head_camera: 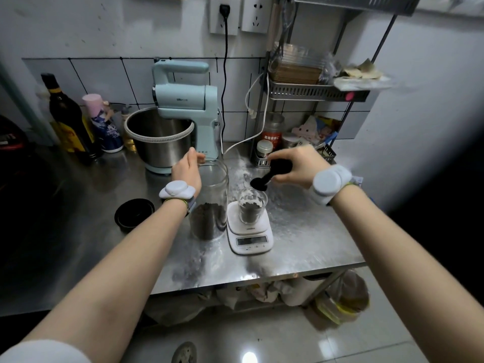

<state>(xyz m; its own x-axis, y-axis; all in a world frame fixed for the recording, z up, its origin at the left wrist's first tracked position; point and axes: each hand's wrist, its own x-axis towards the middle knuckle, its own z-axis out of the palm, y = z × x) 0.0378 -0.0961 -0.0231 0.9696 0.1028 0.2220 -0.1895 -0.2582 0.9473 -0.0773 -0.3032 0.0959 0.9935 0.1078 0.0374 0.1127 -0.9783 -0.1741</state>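
Right hand [293,166] grips black scoop [269,176] tilted just above glass cup [251,208] part-full of dark granules on white scale [251,241]; left hand [187,170] at tall jar [209,205] rim, grip unclear.

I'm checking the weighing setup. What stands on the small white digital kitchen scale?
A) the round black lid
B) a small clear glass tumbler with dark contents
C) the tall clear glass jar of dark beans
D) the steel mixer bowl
B: the small clear glass tumbler sits on the white scale, under the black scoop in the right hand; the tall jar stands beside it.
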